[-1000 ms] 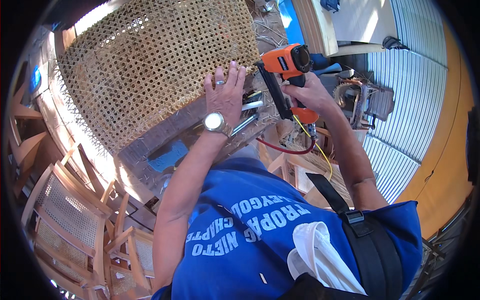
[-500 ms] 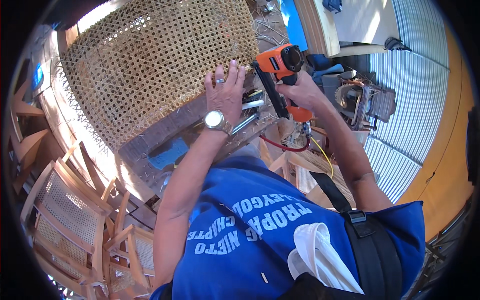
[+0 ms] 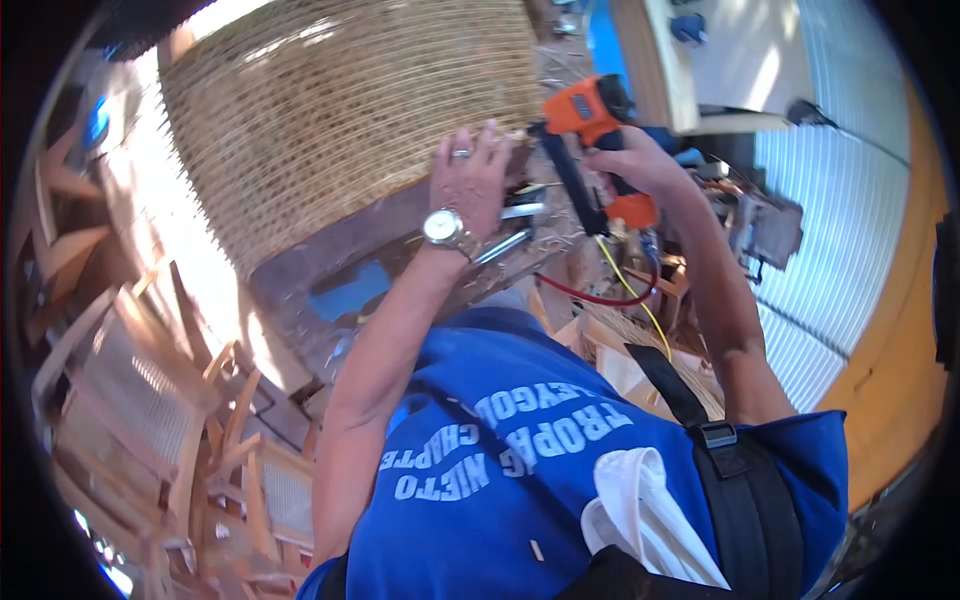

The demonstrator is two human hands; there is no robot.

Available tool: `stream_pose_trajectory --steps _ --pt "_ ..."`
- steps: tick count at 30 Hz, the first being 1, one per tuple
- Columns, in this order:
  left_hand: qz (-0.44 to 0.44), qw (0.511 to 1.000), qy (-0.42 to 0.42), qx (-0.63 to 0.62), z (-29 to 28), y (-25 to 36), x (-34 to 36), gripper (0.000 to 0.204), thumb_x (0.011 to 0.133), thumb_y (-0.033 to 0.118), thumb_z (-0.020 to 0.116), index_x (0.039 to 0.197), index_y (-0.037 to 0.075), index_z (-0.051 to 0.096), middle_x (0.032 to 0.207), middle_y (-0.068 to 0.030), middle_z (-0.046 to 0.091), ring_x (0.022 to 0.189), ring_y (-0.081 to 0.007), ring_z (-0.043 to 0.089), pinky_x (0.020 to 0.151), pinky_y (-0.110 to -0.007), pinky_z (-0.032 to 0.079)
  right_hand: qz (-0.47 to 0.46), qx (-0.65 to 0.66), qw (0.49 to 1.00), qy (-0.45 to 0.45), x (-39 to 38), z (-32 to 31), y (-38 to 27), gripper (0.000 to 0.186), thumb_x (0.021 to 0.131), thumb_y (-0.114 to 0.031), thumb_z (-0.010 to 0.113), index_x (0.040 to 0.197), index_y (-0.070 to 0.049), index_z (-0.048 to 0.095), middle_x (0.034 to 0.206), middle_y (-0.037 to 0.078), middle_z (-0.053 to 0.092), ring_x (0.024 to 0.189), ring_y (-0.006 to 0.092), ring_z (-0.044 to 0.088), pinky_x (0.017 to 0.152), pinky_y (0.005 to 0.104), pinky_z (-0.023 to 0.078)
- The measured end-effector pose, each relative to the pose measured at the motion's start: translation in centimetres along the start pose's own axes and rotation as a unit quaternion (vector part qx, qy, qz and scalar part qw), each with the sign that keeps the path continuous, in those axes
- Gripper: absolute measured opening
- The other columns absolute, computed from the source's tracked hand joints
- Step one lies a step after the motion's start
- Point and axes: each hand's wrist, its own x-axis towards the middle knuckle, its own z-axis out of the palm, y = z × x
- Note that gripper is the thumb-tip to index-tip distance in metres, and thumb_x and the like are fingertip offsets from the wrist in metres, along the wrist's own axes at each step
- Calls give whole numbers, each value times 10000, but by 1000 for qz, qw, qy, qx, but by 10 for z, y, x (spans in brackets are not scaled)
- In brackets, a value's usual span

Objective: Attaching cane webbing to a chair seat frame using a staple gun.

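Note:
A large panel of woven cane (image 3: 340, 120) lies on a worn workbench (image 3: 330, 260), filling the upper middle of the view. My left hand (image 3: 470, 180), with a ring and a wristwatch, presses flat on the panel's near right corner, fingers spread. My right hand (image 3: 625, 160) grips the handle of an orange and black air nail gun (image 3: 585, 130), whose nose meets the panel's edge just right of my left fingers. A red hose and a yellow cord (image 3: 610, 290) hang from the gun's base.
Metal tools (image 3: 510, 235) lie on the bench under my left wrist. Several wooden chair frames with cane seats (image 3: 130, 400) are stacked at the lower left. A machine (image 3: 760, 225) and corrugated metal sheeting (image 3: 850, 200) stand on the right.
The nail gun has shifted left along the panel's edge, closer to my left hand. My left hand stays pressed on the cane corner.

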Motion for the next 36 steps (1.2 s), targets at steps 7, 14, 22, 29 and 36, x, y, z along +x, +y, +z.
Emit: stream_pose_trajectory --steps 7,14,22,29,36 --pt "-71 996 61 -10 -90 -26 -78 614 867 329 777 1414 106 608 1516 -79 549 1406 -360 459 1150 -507 358 -50 40 997 48 -39 35 8 169 909 -133 725 1023 -38 644 763 -6 613 579 88 586 535 263 470" --pt "-43 991 -2 123 -108 -95 -111 664 847 298 776 1444 92 572 1567 -37 464 1423 -255 432 1176 -449 353 -74 81 994 19 -59 109 -18 107 920 -125 716 968 -40 674 644 -9 606 571 88 591 547 268 461" --pt "42 992 -44 111 -121 -126 -122 779 849 277 759 1550 120 457 1611 -16 427 1440 -210 421 1219 -429 310 -48 94 993 55 -74 175 -40 118 925 -123 718 964 -15 692 687 15 645 568 96 604 536 277 479" --pt "95 992 -39 77 -131 -151 -128 712 863 221 730 1520 88 489 1595 -33 451 1419 -219 454 1184 -389 366 -36 107 992 51 -82 201 -69 164 918 -121 713 1028 -1 689 682 15 629 568 97 596 550 278 483" --pt "91 992 -66 49 -151 -154 -125 550 937 117 554 1478 32 511 1569 -70 476 1419 -249 457 1184 -406 381 -35 105 994 3 -73 217 -80 191 903 -138 732 1044 -18 683 674 15 624 576 97 606 563 277 494"
